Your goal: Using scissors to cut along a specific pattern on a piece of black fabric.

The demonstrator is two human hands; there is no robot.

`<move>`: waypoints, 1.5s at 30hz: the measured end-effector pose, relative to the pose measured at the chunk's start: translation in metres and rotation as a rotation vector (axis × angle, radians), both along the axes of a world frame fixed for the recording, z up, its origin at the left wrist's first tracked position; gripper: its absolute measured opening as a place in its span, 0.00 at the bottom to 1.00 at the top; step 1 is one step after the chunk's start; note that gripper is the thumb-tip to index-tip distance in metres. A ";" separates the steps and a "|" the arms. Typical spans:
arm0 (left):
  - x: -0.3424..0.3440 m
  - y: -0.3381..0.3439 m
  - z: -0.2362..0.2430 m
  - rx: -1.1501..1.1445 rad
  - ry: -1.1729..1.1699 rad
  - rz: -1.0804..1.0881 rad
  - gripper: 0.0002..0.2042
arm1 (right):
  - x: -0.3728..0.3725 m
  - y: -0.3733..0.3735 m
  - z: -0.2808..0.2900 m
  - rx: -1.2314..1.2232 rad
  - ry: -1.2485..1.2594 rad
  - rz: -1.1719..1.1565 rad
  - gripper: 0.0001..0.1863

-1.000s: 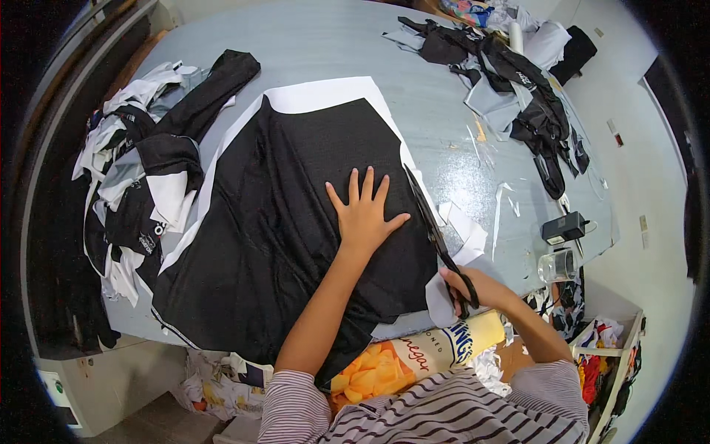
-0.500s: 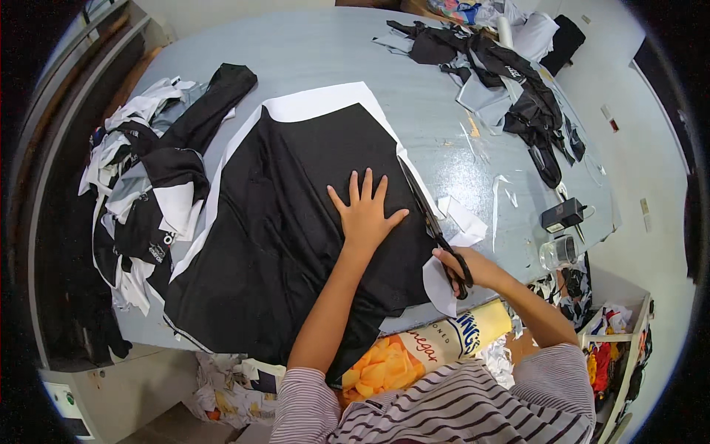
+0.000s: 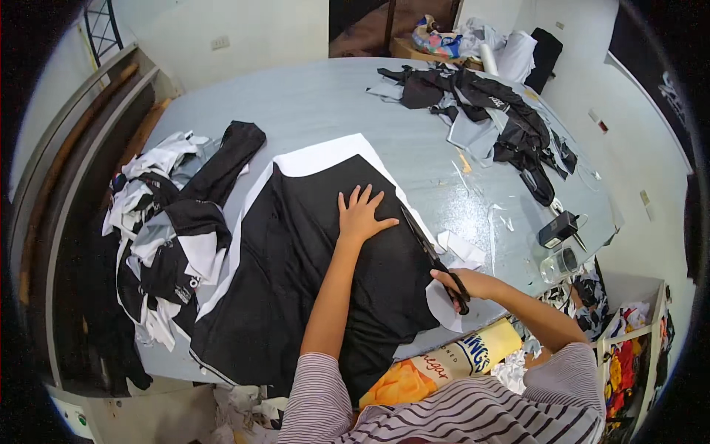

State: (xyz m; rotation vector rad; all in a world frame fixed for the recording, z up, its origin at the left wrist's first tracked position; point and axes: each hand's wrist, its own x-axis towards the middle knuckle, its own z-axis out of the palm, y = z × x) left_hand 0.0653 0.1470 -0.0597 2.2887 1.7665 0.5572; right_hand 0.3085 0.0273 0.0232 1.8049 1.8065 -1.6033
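The grey-blue surface [image 3: 296,96] carries your black cloth [image 3: 285,251], lying over a white sheet [image 3: 325,154] that shows past its edges. Long black scissors [image 3: 418,236] point away from you along the cloth's right edge. Your left hand [image 3: 359,220] rests on the cloth, fingers spread apart; your right hand's [image 3: 460,283] fingers, just beside it, are clamped on the scissor handles.

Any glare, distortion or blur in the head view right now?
Head view: pale glare on the grey table, right of the black fabric; head view: fisheye bows the table's far edge and leaves dark corners; head view: scissors look fairly sharp.
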 end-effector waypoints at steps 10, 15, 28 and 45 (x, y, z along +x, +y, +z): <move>0.002 -0.001 -0.004 0.073 -0.043 0.036 0.41 | 0.001 -0.005 0.000 0.035 -0.005 0.002 0.37; -0.002 0.000 -0.010 0.094 -0.040 0.046 0.42 | -0.006 0.006 -0.001 -0.054 0.062 0.001 0.38; -0.001 0.001 -0.009 0.069 -0.015 0.042 0.43 | -0.019 0.014 0.002 -0.029 -0.065 -0.011 0.40; -0.001 -0.002 -0.006 0.049 -0.011 0.054 0.44 | -0.023 0.004 0.002 0.067 -0.057 -0.044 0.36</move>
